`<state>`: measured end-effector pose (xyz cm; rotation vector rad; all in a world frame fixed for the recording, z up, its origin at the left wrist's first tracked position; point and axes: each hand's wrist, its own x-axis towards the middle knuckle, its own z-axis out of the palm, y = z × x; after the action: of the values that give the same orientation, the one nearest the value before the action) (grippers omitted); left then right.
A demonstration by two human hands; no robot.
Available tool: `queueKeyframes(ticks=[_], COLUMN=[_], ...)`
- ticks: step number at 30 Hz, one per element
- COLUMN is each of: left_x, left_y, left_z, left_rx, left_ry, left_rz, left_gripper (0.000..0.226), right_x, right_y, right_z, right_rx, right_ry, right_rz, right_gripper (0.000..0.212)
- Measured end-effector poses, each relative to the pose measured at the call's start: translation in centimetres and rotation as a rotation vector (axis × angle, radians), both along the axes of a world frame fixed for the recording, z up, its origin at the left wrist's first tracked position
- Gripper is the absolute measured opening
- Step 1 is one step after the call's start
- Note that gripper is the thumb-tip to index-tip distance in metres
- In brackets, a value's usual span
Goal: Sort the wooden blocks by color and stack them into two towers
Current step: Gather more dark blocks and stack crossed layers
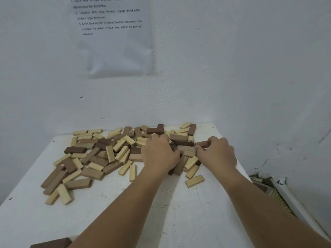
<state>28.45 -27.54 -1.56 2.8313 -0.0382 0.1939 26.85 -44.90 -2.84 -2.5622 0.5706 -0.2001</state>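
A person's two bare forearms reach from the bottom of the frame to a white table [179,221] set against a white wall [250,68]. A loose heap of small wooden blocks [114,154] spreads across the middle of the frame. It mixes pale blocks [194,181] and dark blocks [75,150] lying flat, crossed and overlapping, and no tower stands yet. The left hand [160,154], at centre, lies over the heap with its fingers curled down among the blocks. Whether it grips one cannot be told, since the fingertips are hidden. The right hand [217,153], just right of centre, pinches one dark block [202,144] by its end between thumb and fingers at the right edge of the heap. One more dark piece [52,243] shows at the bottom left corner. A printed sheet [116,38] hangs on the wall at upper left. The blocks look light, stiff and smooth, sturdy rather than fragile, and easy to lift with one hand. The best hold is probably across the two long sides near the middle, so that a block stays level when set down. Pulling a block from under others would likely shift the heap, so the top ones are the safer pick.
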Motion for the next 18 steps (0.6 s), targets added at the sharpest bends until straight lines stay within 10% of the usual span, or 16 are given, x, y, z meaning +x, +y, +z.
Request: queueKeyframes(ticks=[18], left_x=[-9.0], left_y=[4.8], left_z=[3.3], left_rx=[-0.472], left_ry=[0.151], left_rz=[-0.323], left_gripper=[0.053], right_x=[0.1], right_y=[-0.6], right_z=[-0.8], right_rx=[0.055], right_ry=[-0.112], right_rz=[-0.067], right_gripper=[0.026])
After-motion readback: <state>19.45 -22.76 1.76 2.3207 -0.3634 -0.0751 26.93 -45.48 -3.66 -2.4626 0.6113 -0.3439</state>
